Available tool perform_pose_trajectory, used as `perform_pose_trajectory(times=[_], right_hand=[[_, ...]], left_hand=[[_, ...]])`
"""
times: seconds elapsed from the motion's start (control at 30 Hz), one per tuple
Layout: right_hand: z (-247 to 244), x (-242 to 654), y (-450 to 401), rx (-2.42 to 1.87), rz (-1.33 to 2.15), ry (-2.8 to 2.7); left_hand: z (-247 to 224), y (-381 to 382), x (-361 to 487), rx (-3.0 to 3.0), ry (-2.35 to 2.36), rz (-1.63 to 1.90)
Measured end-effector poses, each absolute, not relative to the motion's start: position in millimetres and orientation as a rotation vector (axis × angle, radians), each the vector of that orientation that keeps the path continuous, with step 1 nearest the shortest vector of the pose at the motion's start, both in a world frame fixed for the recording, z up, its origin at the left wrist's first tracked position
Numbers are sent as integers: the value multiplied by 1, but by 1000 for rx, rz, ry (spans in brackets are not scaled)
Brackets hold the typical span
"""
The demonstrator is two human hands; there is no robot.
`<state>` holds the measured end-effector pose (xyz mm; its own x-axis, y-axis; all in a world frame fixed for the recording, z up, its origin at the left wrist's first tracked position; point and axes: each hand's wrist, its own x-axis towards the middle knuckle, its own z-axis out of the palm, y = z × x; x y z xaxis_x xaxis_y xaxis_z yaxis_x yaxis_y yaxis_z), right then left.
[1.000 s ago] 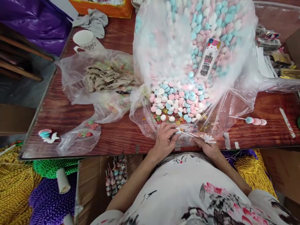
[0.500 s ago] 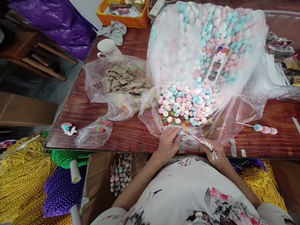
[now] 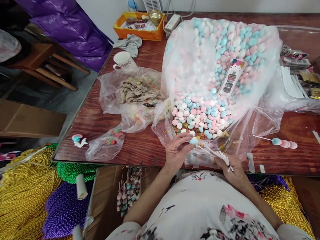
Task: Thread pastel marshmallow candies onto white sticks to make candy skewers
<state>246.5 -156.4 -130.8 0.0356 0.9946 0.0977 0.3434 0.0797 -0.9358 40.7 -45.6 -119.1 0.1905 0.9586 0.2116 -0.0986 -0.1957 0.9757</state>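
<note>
My left hand (image 3: pixel 177 151) pinches a light blue marshmallow-like disc (image 3: pixel 193 140) between thumb and fingers. One white stick (image 3: pixel 203 149) reaches from my right hand to that disc; whether its tip has gone in, I cannot make out. Closed around a bunch of white sticks (image 3: pixel 223 157) is my right hand (image 3: pixel 235 170), near the table's front edge. Just beyond my hands, pink, white and blue discs (image 3: pixel 200 116) spill from a large clear plastic bag (image 3: pixel 185 63). To the right lies a stick threaded with blue and pink discs (image 3: pixel 285 143).
A crumpled cloth (image 3: pixel 137 92) lies on another clear bag at left, with a white mug (image 3: pixel 124 60) behind it. An orange tray (image 3: pixel 140 33) and a power strip (image 3: pixel 172 22) are at the back. Below the table edge, a cardboard box (image 3: pixel 105 193) stands beside bead strands (image 3: pixel 22 196).
The view has tilted up slightly, so the table sits lower in the picture. My left fingers have shifted, and more of the blue disc shows. The right hand still holds the sticks.
</note>
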Motion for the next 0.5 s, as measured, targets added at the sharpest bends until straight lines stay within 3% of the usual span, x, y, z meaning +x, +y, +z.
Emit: perform_pose_trajectory(times=[0.27, 0.5], right_hand=[[-127, 238, -151, -1420, 938, -1487], [-146, 225, -150, -1343, 859, -1423]], left_hand=[[-113, -45, 42, 1924, 840, 1400], [-118, -45, 44, 1901, 891, 1368]])
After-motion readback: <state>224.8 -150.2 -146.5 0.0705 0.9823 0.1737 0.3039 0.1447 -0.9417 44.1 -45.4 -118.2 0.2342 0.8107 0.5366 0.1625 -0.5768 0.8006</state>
